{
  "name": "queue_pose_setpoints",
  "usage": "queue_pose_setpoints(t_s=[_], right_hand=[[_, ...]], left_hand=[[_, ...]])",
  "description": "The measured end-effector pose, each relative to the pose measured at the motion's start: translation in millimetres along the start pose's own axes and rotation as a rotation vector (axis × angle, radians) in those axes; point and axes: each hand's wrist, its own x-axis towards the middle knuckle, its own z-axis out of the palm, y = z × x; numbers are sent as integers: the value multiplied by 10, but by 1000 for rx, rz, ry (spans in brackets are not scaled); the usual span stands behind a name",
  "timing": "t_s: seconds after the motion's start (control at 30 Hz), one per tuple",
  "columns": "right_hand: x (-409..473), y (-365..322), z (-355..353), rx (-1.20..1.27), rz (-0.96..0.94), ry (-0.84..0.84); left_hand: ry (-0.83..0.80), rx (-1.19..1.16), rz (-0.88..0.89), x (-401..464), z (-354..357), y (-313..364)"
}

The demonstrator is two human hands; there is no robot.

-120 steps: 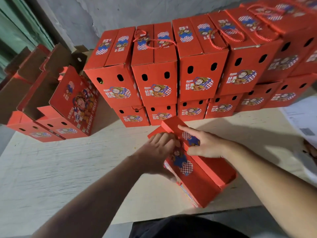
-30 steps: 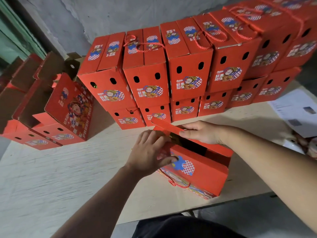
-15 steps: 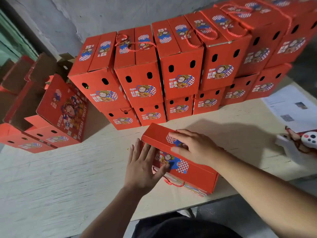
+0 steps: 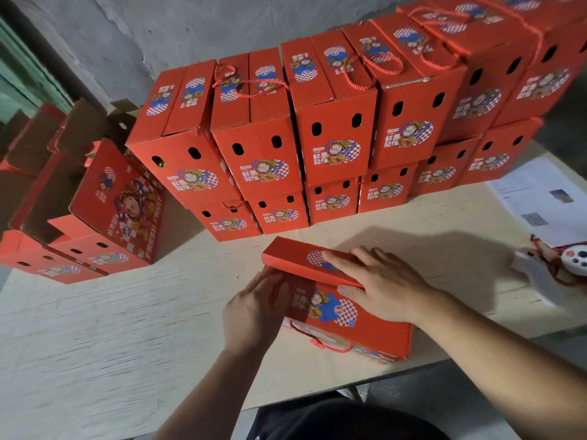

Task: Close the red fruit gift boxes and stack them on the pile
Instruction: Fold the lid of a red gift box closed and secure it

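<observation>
A red fruit gift box stands near the front edge of the wooden table, its top flaps folded down. My right hand lies flat on the far top flap, fingers straight, thumb against the flap's near edge. My left hand presses with straight fingers on the box's left end. A red rope handle hangs from the box's near side. The pile of closed red boxes, two layers high, stands behind it along the back of the table.
Open red boxes with raised flaps stand at the left. Printed paper sheets lie at the right edge, with a small white object and red cord beside them. A grey wall rises behind the pile.
The far flap, raised a second ago, now lies flat under my right hand. My left hand has moved from the near flap to the box's left end.
</observation>
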Motion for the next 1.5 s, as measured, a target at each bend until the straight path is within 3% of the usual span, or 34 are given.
queue_pose_setpoints(t_s=[0.13, 0.2, 0.23, 0.3, 0.37, 0.67, 0.93, 1.07, 1.13, 1.23, 1.4, 1.5], right_hand=[[-32, 136, -39, -156, -105, 0], [-36, 158, -22, -217, -108, -32], [-33, 156, -6, -239, -102, -37], [-27, 143, 17, -271, -84, -33], [-11, 125, 7, -251, -67, -31], [-10, 81, 4, -232, -68, -40], [-10, 132, -145, -106, 21, -118], [-98, 125, -119, -131, 124, -41], [-138, 74, 38, -286, 136, 10], [-138, 94, 147, -283, 108, 85], [-141, 110, 71, -231, 84, 94], [-310, -164, 72, -202, 88, 301]], left_hand=[[58, -26, -107, -78, -91, -132], [82, -4, 7, 80, -92, -240], [28, 1, 118, 192, -82, -266], [-303, 16, 270, 454, -34, -252], [-549, 55, 242, 625, 35, -190], [-539, 183, 212, 576, 141, -196], [-641, 451, 391, 836, -137, -8], [-630, 487, 464, 965, -144, 48], [-658, 383, 416, 836, -40, 31], [-663, 210, 332, 742, 39, -11], [-676, 291, 354, 772, 31, 46], [-679, 353, 394, 786, 5, 47]])
